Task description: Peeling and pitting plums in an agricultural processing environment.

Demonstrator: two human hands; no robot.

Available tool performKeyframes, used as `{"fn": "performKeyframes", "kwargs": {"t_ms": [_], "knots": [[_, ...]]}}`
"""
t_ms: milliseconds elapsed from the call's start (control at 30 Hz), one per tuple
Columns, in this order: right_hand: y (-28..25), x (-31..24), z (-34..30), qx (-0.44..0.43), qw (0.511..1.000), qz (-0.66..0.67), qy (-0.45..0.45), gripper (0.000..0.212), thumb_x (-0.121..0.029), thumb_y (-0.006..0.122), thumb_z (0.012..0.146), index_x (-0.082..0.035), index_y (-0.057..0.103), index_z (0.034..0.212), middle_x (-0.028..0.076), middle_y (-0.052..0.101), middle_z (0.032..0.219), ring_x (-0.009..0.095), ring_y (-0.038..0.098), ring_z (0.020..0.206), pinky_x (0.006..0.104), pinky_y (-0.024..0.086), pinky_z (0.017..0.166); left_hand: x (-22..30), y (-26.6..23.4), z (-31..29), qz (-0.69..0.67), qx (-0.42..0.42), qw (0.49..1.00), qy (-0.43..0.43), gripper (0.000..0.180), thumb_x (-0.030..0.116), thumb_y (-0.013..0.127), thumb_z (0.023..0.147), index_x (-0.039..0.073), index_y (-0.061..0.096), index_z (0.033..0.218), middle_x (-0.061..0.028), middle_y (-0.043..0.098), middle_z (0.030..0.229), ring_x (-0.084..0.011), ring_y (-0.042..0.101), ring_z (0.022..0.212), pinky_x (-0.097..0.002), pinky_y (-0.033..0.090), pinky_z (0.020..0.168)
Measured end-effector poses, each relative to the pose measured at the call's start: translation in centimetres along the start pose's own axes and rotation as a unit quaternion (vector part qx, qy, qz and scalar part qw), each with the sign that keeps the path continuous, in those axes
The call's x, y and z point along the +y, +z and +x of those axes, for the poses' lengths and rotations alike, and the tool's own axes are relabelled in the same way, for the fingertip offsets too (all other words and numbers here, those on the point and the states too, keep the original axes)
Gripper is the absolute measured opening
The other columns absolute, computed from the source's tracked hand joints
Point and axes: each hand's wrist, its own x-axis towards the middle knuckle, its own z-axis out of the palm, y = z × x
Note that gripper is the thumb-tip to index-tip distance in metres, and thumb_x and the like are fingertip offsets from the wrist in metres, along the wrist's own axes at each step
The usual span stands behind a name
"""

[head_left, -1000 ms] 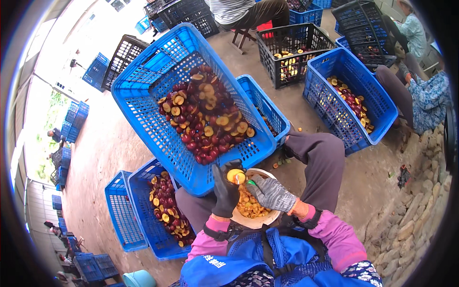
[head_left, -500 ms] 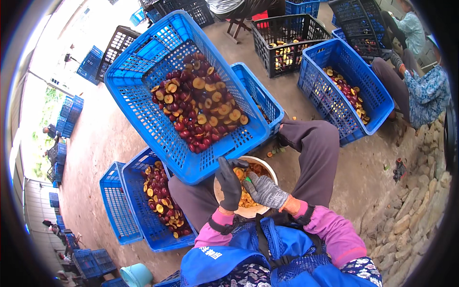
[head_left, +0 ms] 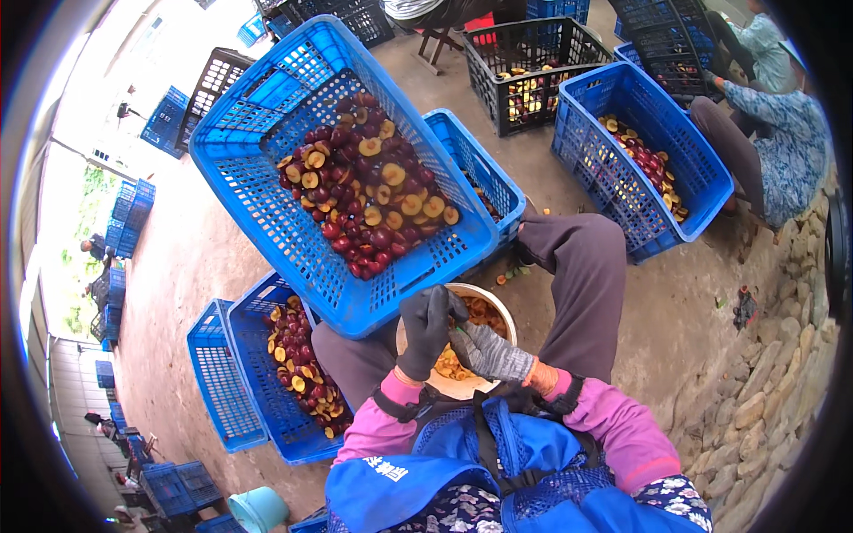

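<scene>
The left hand (head_left: 425, 330), opened before, is now curled — its contents cannot be told. A green tool (head_left: 458, 330) is clamped in the right hand (head_left: 493, 353), above fruit pieces (head_left: 450, 366), frame centre — handling seems resumed.

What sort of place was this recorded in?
Probably a fruit-processing shed or yard: blue and black crates stand about, several holding halved red fruit; a tub holds orange-yellow pieces, and another person sits beside a crate.
</scene>
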Motion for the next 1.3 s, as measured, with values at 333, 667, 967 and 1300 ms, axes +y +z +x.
{"fn": "performKeyframes", "kwargs": {"t_ms": [333, 667, 967, 1300], "knots": [[0.4, 2.2, -1.6, -0.121, 0.980, -0.095, -0.126, 0.043, -0.027, 0.029, 0.095, -0.007, 0.027, 0.133, 0.010, 0.035, 0.132, 0.023, 0.038, 0.120, 0.0353, 0.033, 0.099, 1.2, 0.4, 0.4, -0.096, 0.009, 0.995, 0.033, 0.045, 0.016, 0.036, 0.094, 0.000, 0.051, 0.055, -0.0094, 0.056, 0.056, -0.0167, 0.052, 0.050, -0.0297, 0.042, 0.051], [-2.3, 2.7, 0.3, -0.112, 0.831, 0.500, 0.216, 0.028, -0.018, 0.046, 0.088, -0.004, 0.049, 0.112, 0.010, 0.056, 0.101, 0.023, 0.055, 0.094, 0.0349, 0.046, 0.078, 2.1, 1.9, 1.9, 0.012, 0.037, 0.999, 0.037, 0.054, 0.031, 0.026, 0.099, 0.001, 0.050, 0.061, -0.0078, 0.052, 0.055, -0.0161, 0.048, 0.047, -0.0260, 0.041, 0.051], [-7.0, -1.9, 3.9, -0.139, 0.936, 0.302, 0.114, 0.016, -0.001, 0.054, 0.076, 0.001, 0.048, 0.091, 0.012, 0.050, 0.076, 0.029, 0.050, 0.067, 0.0370, 0.042, 0.062, 3.6, 1.9, 0.2, -0.076, 0.146, 0.985, -0.051, 0.047, 0.025, 0.035, 0.097, -0.001, 0.055, 0.064, -0.0065, 0.057, 0.061, -0.0121, 0.052, 0.059, -0.0253, 0.042, 0.059], [-4.1, -1.6, 2.6, -0.042, 0.990, 0.134, -0.033, 0.018, 0.001, 0.052, 0.073, 0.002, 0.051, 0.091, 0.013, 0.052, 0.076, 0.031, 0.053, 0.066, 0.0404, 0.043, 0.057, 2.7, 1.0, -1.8, 0.025, 0.113, 0.990, -0.078, 0.060, 0.037, 0.018, 0.098, 0.000, 0.055, 0.067, -0.0059, 0.058, 0.067, -0.0163, 0.054, 0.066, -0.0282, 0.042, 0.072]]}}
